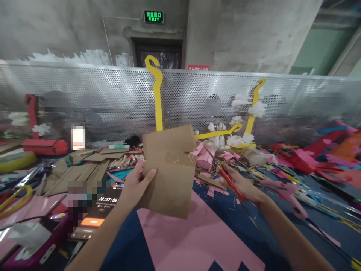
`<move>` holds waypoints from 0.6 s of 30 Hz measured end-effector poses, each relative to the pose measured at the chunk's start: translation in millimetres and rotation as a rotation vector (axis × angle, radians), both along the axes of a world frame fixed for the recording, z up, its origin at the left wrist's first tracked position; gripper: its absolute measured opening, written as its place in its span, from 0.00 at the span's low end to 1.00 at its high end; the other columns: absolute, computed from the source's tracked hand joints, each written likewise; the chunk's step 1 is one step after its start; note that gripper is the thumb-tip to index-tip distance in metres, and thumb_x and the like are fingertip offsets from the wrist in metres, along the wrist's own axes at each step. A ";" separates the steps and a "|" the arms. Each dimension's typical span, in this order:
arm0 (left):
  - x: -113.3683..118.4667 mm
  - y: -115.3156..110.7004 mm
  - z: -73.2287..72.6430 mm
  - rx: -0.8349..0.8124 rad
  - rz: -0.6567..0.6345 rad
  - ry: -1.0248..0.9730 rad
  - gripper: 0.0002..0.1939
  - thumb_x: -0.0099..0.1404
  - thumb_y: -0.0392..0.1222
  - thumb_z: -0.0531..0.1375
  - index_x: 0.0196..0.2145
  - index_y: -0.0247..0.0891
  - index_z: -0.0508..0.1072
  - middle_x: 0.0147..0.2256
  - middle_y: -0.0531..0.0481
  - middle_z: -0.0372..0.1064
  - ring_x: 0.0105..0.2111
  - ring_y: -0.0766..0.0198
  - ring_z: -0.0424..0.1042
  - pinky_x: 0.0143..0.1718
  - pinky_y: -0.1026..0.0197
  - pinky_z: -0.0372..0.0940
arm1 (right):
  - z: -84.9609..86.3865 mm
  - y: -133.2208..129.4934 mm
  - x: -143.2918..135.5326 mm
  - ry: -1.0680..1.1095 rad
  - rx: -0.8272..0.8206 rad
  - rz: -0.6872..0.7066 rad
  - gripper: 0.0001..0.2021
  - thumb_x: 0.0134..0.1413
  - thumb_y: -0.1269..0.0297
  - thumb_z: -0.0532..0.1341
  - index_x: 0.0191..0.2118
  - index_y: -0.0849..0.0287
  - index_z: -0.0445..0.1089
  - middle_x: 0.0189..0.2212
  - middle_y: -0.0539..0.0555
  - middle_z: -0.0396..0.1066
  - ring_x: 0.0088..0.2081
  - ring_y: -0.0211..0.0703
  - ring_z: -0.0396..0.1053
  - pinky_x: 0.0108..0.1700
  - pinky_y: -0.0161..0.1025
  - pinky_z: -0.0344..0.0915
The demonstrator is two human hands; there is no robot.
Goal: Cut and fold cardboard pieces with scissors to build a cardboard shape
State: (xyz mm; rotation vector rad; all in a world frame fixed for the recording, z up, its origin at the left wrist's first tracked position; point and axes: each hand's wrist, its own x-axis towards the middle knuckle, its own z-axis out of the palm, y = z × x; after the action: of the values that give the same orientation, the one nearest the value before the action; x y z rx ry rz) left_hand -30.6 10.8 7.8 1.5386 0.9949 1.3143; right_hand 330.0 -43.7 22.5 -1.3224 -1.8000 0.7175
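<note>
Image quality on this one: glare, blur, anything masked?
Head view: streaky glare on the perforated metal barrier; head view: small glints on the brown cardboard sheet; head view: red pieces toward the right edge look soft; head view: pixelated blocks hide part of the phone, though its timer is readable.

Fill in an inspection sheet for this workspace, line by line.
Surface: dark blue table, partly covered by a large pink sheet.
Job's things: brown cardboard piece, notched at its right edge; slim red tool, exact kind unclear.
Clutter: cardboard scraps to the left, pink scraps behind, phone showing a timer.
Hands: left hand holds the cardboard piece; right hand grips the red tool.
Cables: thin dark cable-like line at far left; its ends are unclear.
Surroundings: perforated metal panel behind, lit green exit sign above.
</note>
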 end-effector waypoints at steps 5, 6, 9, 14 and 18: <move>-14.8 -4.6 9.7 0.061 0.112 0.133 0.20 0.62 0.56 0.64 0.45 0.40 0.72 0.35 0.48 0.79 0.34 0.54 0.78 0.30 0.60 0.70 | 0.2 -20.2 10.7 -0.146 -0.069 0.052 0.26 0.50 0.41 0.64 0.45 0.57 0.70 0.35 0.54 0.71 0.34 0.47 0.67 0.34 0.38 0.67; -15.1 -4.5 10.6 0.065 0.115 0.145 0.20 0.62 0.56 0.64 0.45 0.40 0.72 0.36 0.47 0.79 0.35 0.53 0.79 0.31 0.60 0.71 | -0.1 -21.8 9.8 -0.163 -0.070 0.051 0.26 0.50 0.40 0.64 0.45 0.57 0.70 0.36 0.54 0.71 0.35 0.49 0.67 0.35 0.38 0.68; -12.8 -4.7 12.7 0.041 0.096 0.160 0.21 0.62 0.56 0.63 0.47 0.41 0.71 0.39 0.46 0.80 0.37 0.52 0.79 0.33 0.59 0.71 | -4.3 -20.8 6.3 -0.227 -0.091 0.088 0.26 0.50 0.39 0.63 0.44 0.58 0.69 0.34 0.53 0.70 0.33 0.46 0.66 0.33 0.37 0.65; -9.4 -8.1 16.1 0.048 0.116 0.200 0.22 0.62 0.56 0.63 0.47 0.40 0.73 0.38 0.46 0.80 0.35 0.53 0.79 0.31 0.60 0.69 | -8.4 -18.9 4.3 -0.304 -0.089 0.084 0.26 0.51 0.42 0.65 0.46 0.59 0.70 0.33 0.52 0.70 0.31 0.44 0.64 0.33 0.36 0.64; -9.2 -9.0 15.6 0.079 0.136 0.236 0.22 0.60 0.56 0.64 0.47 0.40 0.74 0.39 0.46 0.80 0.36 0.52 0.78 0.30 0.60 0.69 | -4.1 -22.7 -1.3 -0.261 -0.119 0.112 0.26 0.52 0.45 0.66 0.50 0.58 0.72 0.34 0.53 0.73 0.33 0.46 0.67 0.35 0.37 0.66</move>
State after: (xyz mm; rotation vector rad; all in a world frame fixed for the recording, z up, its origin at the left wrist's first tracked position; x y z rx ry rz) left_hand -39.7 1.8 23.4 1.7414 1.2260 1.2983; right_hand 328.8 -66.4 18.4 -1.4578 -2.0795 0.7500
